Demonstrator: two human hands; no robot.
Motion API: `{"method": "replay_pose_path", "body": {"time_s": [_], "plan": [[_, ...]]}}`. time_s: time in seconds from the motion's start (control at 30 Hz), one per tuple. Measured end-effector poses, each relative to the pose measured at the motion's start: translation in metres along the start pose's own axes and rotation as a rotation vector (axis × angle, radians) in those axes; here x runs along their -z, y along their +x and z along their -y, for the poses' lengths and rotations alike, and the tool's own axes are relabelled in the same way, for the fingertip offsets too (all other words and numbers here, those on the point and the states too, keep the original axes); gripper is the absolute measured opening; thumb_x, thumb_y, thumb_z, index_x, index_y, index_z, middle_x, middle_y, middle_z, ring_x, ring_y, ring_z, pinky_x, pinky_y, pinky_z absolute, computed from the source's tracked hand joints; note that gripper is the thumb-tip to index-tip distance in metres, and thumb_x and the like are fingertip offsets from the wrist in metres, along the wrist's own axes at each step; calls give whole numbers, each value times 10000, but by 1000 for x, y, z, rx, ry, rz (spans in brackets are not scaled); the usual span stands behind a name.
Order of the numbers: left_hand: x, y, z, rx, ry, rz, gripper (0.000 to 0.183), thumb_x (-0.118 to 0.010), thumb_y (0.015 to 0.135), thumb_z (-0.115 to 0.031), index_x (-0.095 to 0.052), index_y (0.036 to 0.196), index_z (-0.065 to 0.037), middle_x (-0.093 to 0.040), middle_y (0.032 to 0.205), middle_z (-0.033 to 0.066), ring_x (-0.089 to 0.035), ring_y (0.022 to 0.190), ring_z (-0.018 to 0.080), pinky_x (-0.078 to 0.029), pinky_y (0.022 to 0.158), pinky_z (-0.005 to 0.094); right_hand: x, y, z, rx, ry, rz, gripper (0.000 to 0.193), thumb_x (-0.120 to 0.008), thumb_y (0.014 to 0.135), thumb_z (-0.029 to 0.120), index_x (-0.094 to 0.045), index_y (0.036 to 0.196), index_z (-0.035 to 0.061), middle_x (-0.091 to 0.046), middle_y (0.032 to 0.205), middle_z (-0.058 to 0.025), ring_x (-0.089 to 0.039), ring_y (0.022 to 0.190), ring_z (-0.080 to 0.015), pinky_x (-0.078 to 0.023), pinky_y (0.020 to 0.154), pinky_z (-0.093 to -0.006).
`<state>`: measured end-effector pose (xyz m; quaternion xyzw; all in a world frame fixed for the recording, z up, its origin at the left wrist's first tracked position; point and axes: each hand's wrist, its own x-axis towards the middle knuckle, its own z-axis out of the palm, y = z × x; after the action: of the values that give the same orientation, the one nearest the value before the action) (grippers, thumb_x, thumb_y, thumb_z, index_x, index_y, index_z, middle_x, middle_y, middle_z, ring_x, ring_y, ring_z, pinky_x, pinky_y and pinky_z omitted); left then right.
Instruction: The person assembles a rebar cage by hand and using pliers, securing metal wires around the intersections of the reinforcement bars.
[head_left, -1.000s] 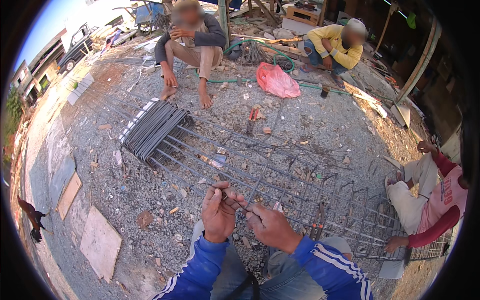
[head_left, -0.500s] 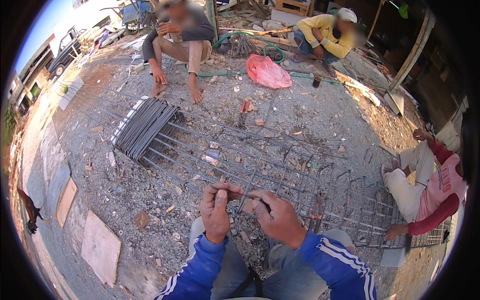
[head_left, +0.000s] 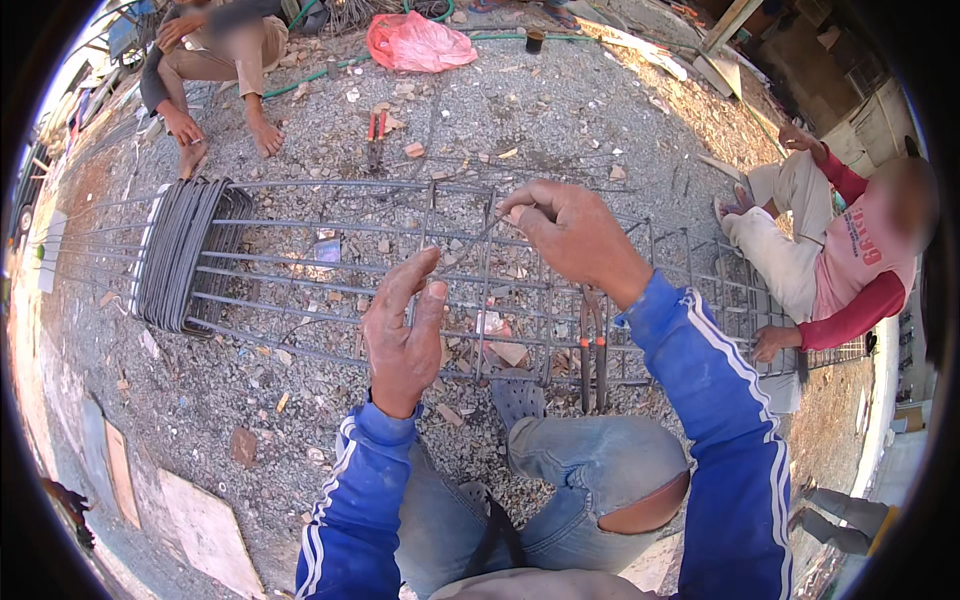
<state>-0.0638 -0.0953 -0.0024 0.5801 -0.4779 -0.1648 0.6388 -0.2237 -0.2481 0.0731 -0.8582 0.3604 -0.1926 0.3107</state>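
Note:
A long cage of steel reinforcing bars [head_left: 300, 262] lies across the ground before me. My right hand [head_left: 575, 238] is over its far side, with thumb and fingers pinched on a thin dark wire [head_left: 484, 232] beside a square stirrup [head_left: 486, 300]. Fingers stretched out and holding nothing, my left hand [head_left: 405, 330] hovers above the near bars. Pincers [head_left: 594, 350] with orange bands rest on the cage below my right wrist. A thick bundle of bent stirrups [head_left: 190, 255] sits around the bars at the left.
A person in a pink shirt [head_left: 862, 250] sits at the right, one hand near the cage end; another person [head_left: 215, 60] sits far left. Red-handled pliers [head_left: 376, 138], a pink plastic bag [head_left: 420, 42] and a dark cup [head_left: 535, 40] lie beyond. Boards [head_left: 210, 530] lie near left.
My hands have come apart: the right moved away to the far side of the cage, the left opened and rose slightly. The view has turned down and to the right.

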Motion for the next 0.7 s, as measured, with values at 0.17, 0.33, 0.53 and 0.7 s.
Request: {"method": "replay_pose_path", "body": {"time_s": [0.17, 0.33, 0.53, 0.7], "plan": [[-4, -23, 58, 91, 306, 217, 243, -616, 909, -137, -647, 1106, 2, -664, 1095, 187, -639, 1014, 356, -501, 877, 401, -9, -2, -90, -160, -404, -51, 225, -533, 895, 192, -681, 1039, 101, -698, 968, -125, -665, 858, -327, -514, 785, -423], [-16, -31, 88, 136, 366, 336, 250, -636, 886, -145, -646, 1097, -10, -657, 1081, 191, -623, 1024, 371, -489, 889, 414, -43, -1, -145, -187, -515, -41, 274, -512, 860, 146, -671, 1082, 140, -698, 973, -139, -668, 872, -330, -524, 800, -450], [-45, -32, 100, -12, 415, 425, 258, -635, 861, -118, -648, 1101, -25, -631, 1111, 184, -579, 1100, 382, -458, 933, 449, -80, 8, -160, -135, -613, 186, 356, -531, 809, 101, -637, 1142, 167, -688, 902, -153, -675, 846, -337, -516, 772, -476], [-65, -34, 107, -91, 633, 488, 265, -652, 839, -155, -660, 1071, -28, -557, 1259, 197, -474, 1227, 418, -382, 1010, 516, -85, 3, -161, -51, -690, 172, 370, -549, 793, 92, -625, 1148, 164, -673, 884, -147, -668, 804, -338, -507, 741, -472]]}}
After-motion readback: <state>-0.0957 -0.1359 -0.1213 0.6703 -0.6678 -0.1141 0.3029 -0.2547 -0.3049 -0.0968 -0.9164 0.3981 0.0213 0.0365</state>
